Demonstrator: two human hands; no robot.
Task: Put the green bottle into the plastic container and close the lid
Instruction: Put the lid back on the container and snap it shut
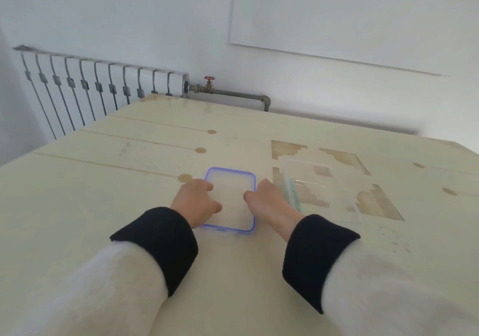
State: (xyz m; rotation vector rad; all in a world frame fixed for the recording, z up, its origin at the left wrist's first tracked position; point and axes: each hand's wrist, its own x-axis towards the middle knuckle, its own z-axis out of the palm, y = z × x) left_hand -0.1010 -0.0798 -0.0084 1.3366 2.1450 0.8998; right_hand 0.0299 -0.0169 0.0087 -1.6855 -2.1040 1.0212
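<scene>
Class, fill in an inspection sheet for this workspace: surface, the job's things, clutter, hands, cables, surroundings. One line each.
Surface: pale wooden table, stained, with patches of worn finish on the right.
Job's things: lid with a blue rim lies flat on the table; clear container sits open to its right, with something green at its near-left wall, too unclear to name.
Clutter: nothing seen.
Hands: left hand and right hand at the lid's sides; grip cannot be judged.
Cables: nothing seen.
Surroundings: radiator, pipe with red valve, white wall.
</scene>
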